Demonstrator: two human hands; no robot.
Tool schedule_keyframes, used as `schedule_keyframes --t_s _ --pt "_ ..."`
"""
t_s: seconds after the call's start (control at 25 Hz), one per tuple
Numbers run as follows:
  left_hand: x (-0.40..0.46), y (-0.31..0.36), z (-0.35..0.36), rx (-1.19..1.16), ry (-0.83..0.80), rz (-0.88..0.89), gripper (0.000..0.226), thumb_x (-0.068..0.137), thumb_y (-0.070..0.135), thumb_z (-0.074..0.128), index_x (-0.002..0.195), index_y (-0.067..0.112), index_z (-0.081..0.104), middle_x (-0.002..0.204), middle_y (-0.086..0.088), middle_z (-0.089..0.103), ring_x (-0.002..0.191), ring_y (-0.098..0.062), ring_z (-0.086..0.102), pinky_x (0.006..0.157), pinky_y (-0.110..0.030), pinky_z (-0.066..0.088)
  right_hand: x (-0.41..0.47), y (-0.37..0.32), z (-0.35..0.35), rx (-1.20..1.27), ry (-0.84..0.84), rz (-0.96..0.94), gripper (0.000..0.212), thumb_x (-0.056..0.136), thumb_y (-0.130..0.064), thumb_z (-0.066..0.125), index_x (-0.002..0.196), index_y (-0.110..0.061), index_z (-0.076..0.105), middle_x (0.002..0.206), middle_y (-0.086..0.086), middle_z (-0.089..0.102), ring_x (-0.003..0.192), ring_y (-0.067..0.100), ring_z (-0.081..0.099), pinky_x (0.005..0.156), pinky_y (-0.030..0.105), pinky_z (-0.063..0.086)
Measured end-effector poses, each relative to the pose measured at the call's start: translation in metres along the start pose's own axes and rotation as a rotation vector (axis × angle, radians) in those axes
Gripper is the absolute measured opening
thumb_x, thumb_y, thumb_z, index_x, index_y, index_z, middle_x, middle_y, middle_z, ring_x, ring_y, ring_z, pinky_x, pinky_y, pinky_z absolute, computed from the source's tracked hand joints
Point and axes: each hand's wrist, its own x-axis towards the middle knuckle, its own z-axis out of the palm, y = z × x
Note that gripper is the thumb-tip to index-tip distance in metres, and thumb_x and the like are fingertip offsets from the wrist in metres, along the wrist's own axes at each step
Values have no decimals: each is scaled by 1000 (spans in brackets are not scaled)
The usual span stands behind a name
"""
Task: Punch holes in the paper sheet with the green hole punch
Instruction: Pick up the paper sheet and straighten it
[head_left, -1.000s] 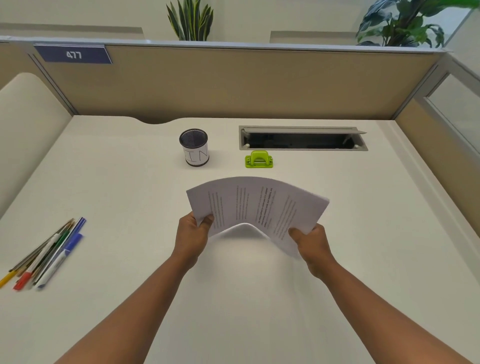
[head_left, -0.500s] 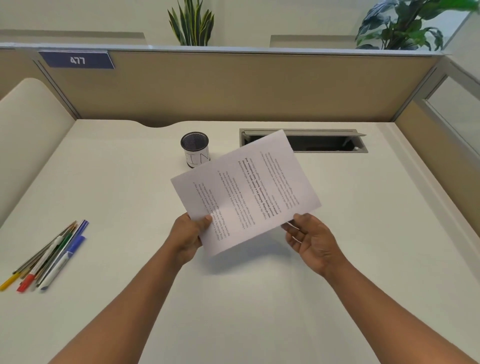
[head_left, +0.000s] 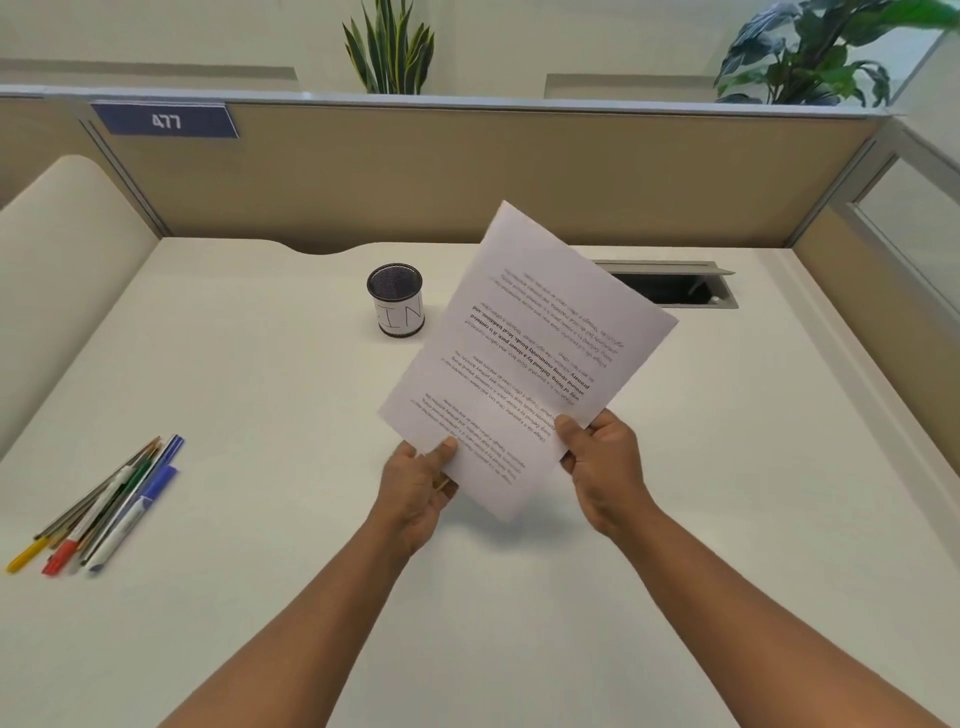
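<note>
White table (head_left: 260, 519) filling the view, printed paper sheet (head_left: 524, 358) held tilted above its centre, left hand (head_left: 418, 486) pinching the sheet's near corner, right hand (head_left: 605, 470) gripping its right edge, mesh pen cup (head_left: 396, 300) at eleven o'clock, pens (head_left: 104, 512) at nine o'clock.

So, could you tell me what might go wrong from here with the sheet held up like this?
The paper sheet, pinched only at its near corners by the left hand and right hand, could sag or crease. Held up, it hides the punch, so aiming an edge is guesswork. Swinging it left might tip the mesh cup.
</note>
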Motion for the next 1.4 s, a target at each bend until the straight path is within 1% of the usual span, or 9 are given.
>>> schedule_keyframes --t_s 0.12,0.24,0.32,0.4,0.48,0.64,0.84,1.28,1.4 --pt "5 23 -17 261 156 211 102 81 19 85 158 26 19 156 -12 44 140 -28 46 107 -40 43 5 -15 -15 -194 -72 -87 22 100 -4 58 107 -18 73 105 -2 80 95 17 75 75 24 57" --pt "10 58 -22 485 3 373 119 70 35 91 159 34 13 164 -6 34 149 -20 33 119 -44 32 6 -23 -23 -292 -194 -121 26 100 -3 57 109 -20 74 108 -3 79 101 16 74 81 23 57" --pt "13 79 -17 536 -209 367 113 69 39 91 158 32 23 155 -4 49 143 -22 45 114 -47 40 6 -26 -23 -324 -260 -138 25 100 -1 57 109 -18 74 110 0 79 104 18 73 86 25 58" --pt "14 89 -12 561 -398 361 83 78 29 87 148 20 43 138 -6 66 127 -28 62 103 -50 52 7 -27 -23 -345 -303 -145 24 100 0 57 109 -15 74 112 3 78 105 21 73 88 28 58" --pt "12 85 -11 565 -446 357 53 85 23 81 133 17 60 129 -7 71 117 -31 68 99 -50 55 8 -26 -23 -378 -324 -154 23 100 -2 58 109 -14 75 114 7 77 105 24 73 91 33 59" --pt "2 58 -3 504 -306 407 24 97 9 65 117 20 71 117 -1 77 110 -25 72 92 -36 59 2 -18 -25 -405 -296 -207 29 102 -8 57 106 -30 75 109 -6 78 104 15 73 88 28 58" --pt "-13 26 15 544 -105 569 27 99 17 60 100 40 75 103 16 78 94 -6 74 75 -18 56 -9 -2 -20 -348 -200 -266 34 101 -14 55 105 -42 74 111 -12 77 104 9 71 84 20 56" --pt "-11 7 13 617 3 562 22 102 17 56 106 34 70 101 17 76 96 -8 71 86 -36 61 -10 13 -22 -466 -190 -191 41 101 -18 50 99 -52 72 105 -19 75 99 4 70 85 24 56" --pt "-12 6 14 621 1 586 24 102 16 57 103 37 69 100 20 75 94 -5 71 81 -27 60 -8 13 -23 -456 -188 -190 41 101 -19 49 102 -53 71 108 -19 75 101 3 70 82 18 55"
